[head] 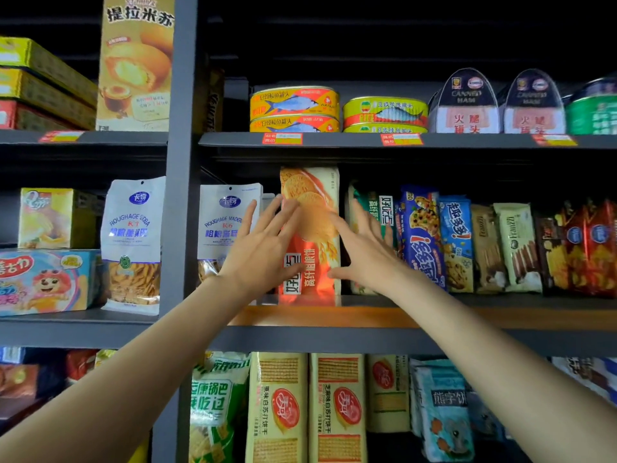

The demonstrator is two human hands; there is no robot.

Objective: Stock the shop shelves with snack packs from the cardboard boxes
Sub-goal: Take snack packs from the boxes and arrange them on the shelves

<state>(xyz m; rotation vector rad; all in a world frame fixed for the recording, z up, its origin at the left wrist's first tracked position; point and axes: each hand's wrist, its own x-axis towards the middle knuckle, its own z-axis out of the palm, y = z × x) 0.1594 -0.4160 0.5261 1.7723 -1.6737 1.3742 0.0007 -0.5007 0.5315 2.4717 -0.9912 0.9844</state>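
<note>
An orange and cream biscuit pack (pixel 312 208) stands upright on the middle shelf (pixel 500 315), between a white roughage pouch (pixel 224 225) and a green-topped pack (pixel 375 208). My left hand (pixel 263 245) lies flat against the pack's left side with straight, spread fingers. My right hand (pixel 362 248) reaches to the pack's right side, fingers straight, thumb near the pack's lower right corner. Neither hand curls round anything. No cardboard box is in view.
Cookie and wafer packs (pixel 467 245) fill the middle shelf to the right. Fish tins (pixel 295 110) and ham tins (pixel 467 105) stand on the shelf above. Cracker packs (pixel 309 406) line the shelf below. A grey upright post (pixel 178 195) divides the shelf bays.
</note>
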